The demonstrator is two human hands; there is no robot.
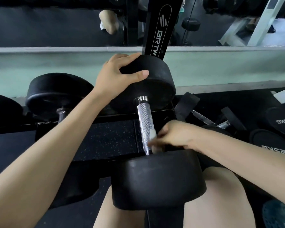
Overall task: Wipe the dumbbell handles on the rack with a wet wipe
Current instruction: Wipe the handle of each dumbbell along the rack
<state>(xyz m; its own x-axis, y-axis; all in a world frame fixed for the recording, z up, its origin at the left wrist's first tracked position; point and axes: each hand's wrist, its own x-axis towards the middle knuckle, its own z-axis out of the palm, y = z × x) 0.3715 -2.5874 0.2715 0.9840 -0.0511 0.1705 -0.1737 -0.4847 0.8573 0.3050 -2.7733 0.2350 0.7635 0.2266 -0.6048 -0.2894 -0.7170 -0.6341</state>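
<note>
Left hand [118, 74] clasps dumbbell [156, 178] — right [174, 135], wipe [153, 137].

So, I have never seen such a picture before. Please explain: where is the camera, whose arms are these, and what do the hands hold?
There is no machine here, only a person. The one picture comes from a camera worn on the head, looking down at the arms. The left hand grips the far head of a black dumbbell lying across a rack. The right hand pinches a white wet wipe against the lower end of its metal handle. Another dumbbell lies to the left, and a mirror is behind.
</note>
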